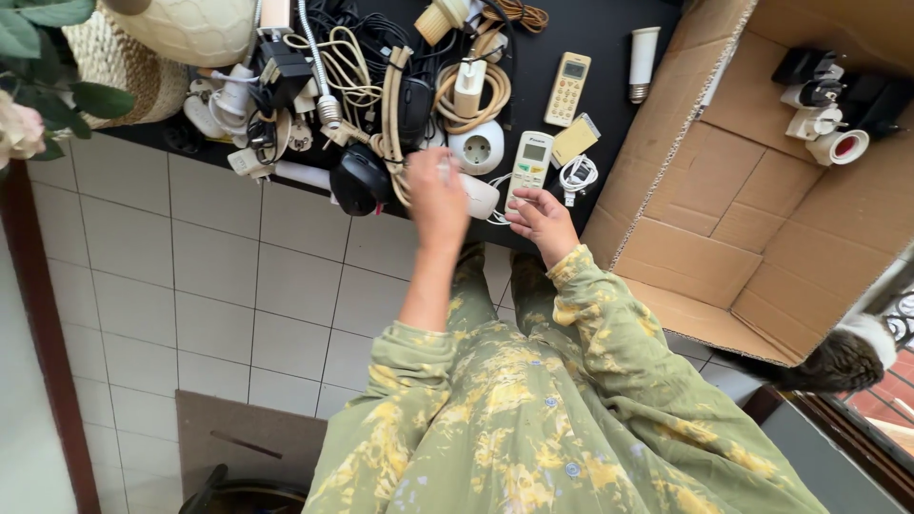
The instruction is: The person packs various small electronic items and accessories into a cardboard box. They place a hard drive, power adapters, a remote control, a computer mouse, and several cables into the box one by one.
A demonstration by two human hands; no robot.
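**Two hands at the edge of a cluttered black table**

Nearest the camera, green sleeves with yellow blotches lead up to both hands. The left hand [438, 195] is raised over the table edge, blurred, its back to the camera; whether its fingers close on anything cannot be told. Just beyond and right of it lies a white oblong plug block [479, 195], partly hidden by that hand. Left of it sits a black computer mouse [359, 179].

The right hand [543, 221] hovers loosely open, fingers spread, holding nothing. Just past its fingertips lies a white remote control [530, 162]; a small coiled white cable [577, 174] lies to the right of that hand.

Farther out on the black table [609, 29] lie a round white socket [477, 148], a beige coiled cord [473, 95] and a cream remote control [568, 88]. Well right of both hands stands an open cardboard box [724, 219] holding a few white and black adapters at its far end.
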